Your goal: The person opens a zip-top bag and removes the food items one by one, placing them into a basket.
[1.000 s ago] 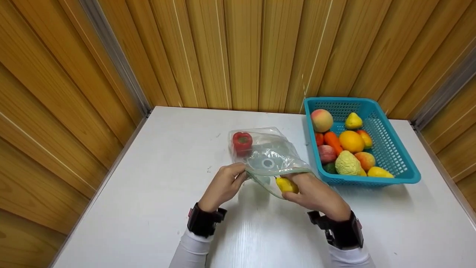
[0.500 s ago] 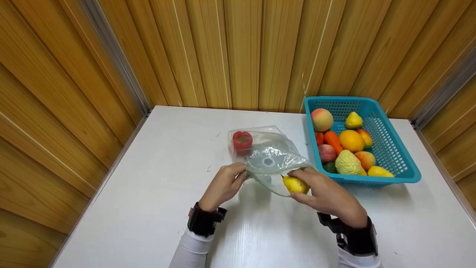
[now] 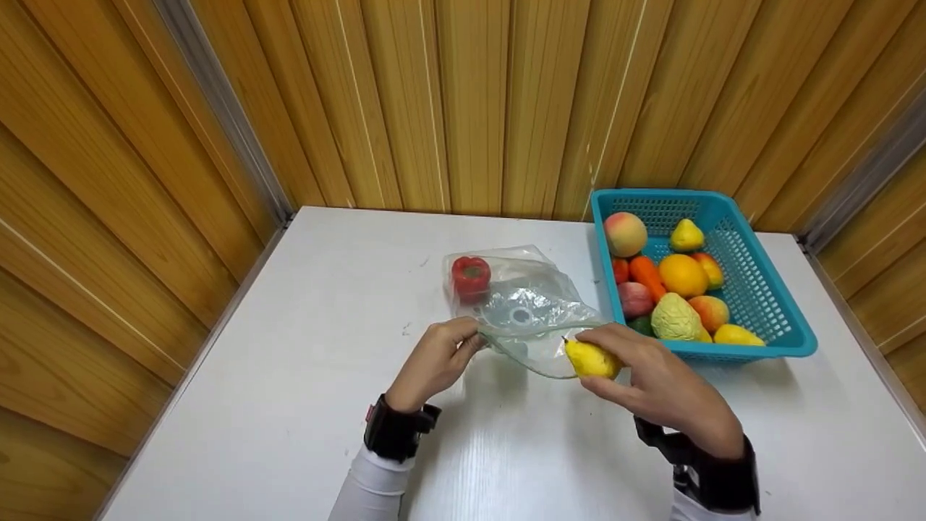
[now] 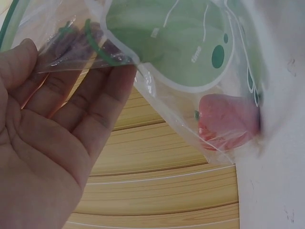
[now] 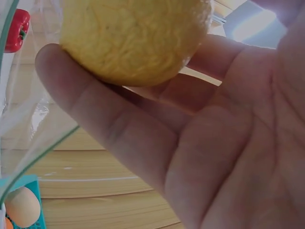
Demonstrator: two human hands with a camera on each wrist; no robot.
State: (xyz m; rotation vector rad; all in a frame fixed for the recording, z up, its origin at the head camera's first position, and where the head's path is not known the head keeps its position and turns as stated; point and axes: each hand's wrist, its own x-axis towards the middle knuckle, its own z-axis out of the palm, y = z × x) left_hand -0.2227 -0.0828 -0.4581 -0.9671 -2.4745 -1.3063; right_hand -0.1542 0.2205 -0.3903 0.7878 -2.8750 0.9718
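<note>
A clear zip bag (image 3: 539, 286) with a green-edged mouth lies on the table, a red bell pepper (image 3: 471, 279) inside its far left end. My left hand (image 3: 436, 362) pinches the left corner of the bag's mouth between thumb and fingers; the left wrist view shows the bag's green printed panel (image 4: 171, 38) beyond the fingertips. My right hand (image 3: 662, 376) holds a yellow pear (image 3: 593, 359) by its sides, stem pointing left, right at the bag's open mouth. In the right wrist view the pear (image 5: 133, 38) rests against the fingers, its upper part cut off by the frame.
A teal plastic basket (image 3: 785, 304) stands at the right back of the white table (image 3: 325, 304). In it are a peach (image 3: 626, 234), an orange (image 3: 683, 274), a carrot (image 3: 646, 278), a pale green bumpy fruit (image 3: 676, 317) and several others. Wood-panelled walls (image 3: 470, 108) close off the back and sides.
My right hand has drawn back to the right with the pear, out from the bag's mouth. The left hand has kept its place at the bag's corner.
</note>
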